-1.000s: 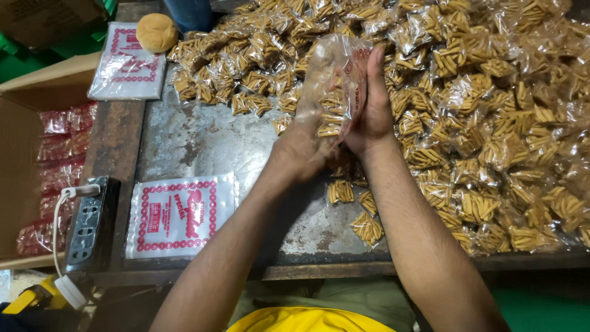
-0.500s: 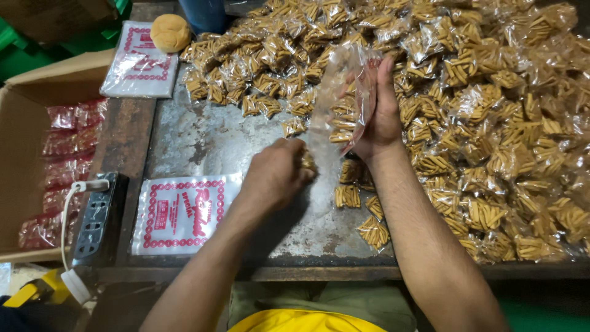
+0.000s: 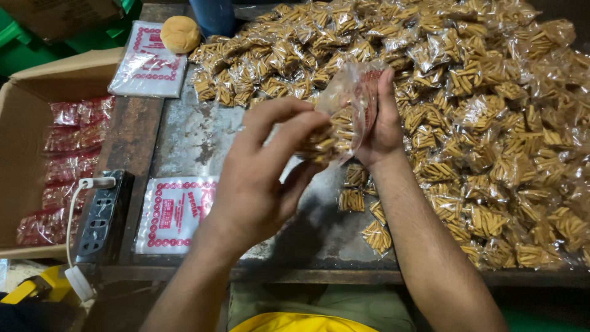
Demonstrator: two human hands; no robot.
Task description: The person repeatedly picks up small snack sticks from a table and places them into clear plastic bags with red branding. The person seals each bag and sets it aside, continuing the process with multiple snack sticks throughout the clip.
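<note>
Clear plastic bag is pinched open in the right hand while the left hand fingers grip a small snack packet right at its mouth, so I'd keep that opening wide and slide it straight in.

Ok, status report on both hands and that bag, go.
Right hand holds the clear plastic bag upright by its edge. Left hand pushes a small packet of yellow snack sticks into it. Nothing in the way.
</note>
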